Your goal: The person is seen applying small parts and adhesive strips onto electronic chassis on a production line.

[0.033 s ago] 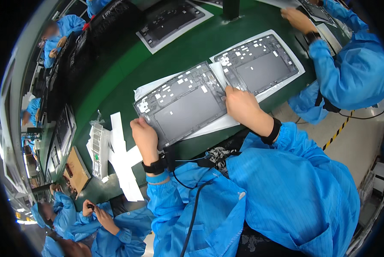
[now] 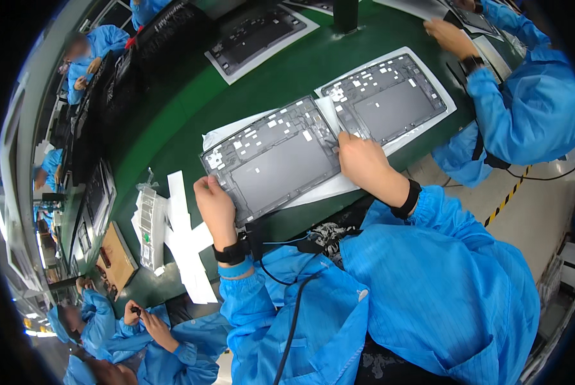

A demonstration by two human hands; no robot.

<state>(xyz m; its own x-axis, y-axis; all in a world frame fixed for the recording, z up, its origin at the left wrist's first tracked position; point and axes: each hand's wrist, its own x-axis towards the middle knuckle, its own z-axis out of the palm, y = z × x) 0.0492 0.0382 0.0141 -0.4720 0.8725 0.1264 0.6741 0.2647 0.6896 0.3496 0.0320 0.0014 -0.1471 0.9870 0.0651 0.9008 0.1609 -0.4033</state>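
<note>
A dark grey tablet housing (image 2: pixel 278 168), with small white pads scattered along its far half, is tilted up a little between my hands. My left hand (image 2: pixel 215 208) is closed on its near left corner, thumb on the edge. At the right edge my right hand (image 2: pixel 366 160) grips the frame with curled fingers; its fingertips are partly hidden. Under the housing lies a white sheet (image 2: pixel 319 193). A second, similar housing (image 2: pixel 390 96) rests on its own white sheet just beyond my right hand.
Strips of white paper (image 2: pixel 183 237) and a pale plastic tray (image 2: pixel 151 230) lie to the left. Further left is a brown board (image 2: pixel 117 256). Another housing (image 2: pixel 255 38) sits at the far side, near a black post (image 2: pixel 345 16). Co-workers in blue sit right (image 2: pixel 524 115) and lower left (image 2: pixel 178 340).
</note>
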